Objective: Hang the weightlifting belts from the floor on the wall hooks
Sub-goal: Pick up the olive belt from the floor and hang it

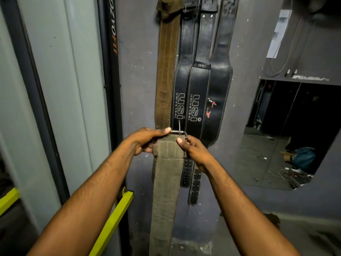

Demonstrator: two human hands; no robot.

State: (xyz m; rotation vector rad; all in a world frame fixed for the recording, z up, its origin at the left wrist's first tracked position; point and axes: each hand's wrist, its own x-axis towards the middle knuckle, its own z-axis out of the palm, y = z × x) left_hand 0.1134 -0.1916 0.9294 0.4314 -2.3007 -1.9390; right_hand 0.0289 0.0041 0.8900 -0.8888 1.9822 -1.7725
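Head view: the left hand (145, 140) and right hand (193, 148) both hold the top end of an olive-green suede weightlifting belt (166, 191) in front of the grey painted wall (138, 71).

Left hand: fingers curled round the belt's left edge, thumb laid along the bar of the grey metal buckle (178, 132).

Right hand: thumb and forefinger pinch the right end of the buckle. The buckle prong points upward.

The strap hangs straight down from the hands and runs out of frame at the bottom edge.

Behind the buckle, four belts hang side by side on the wall:
- one brown suede belt (167, 71), leftmost;
- two black leather belts printed "USI UNIVERSAL" (178, 106), in the middle;
- one black leather belt with a red logo (217, 100), rightmost.

The held buckle sits level with the lower part of these belts.

A wall mirror (295, 126) is mounted at right. A black upright with orange lettering (112, 34) and a yellow-green metal bar (114, 218) stand at left.
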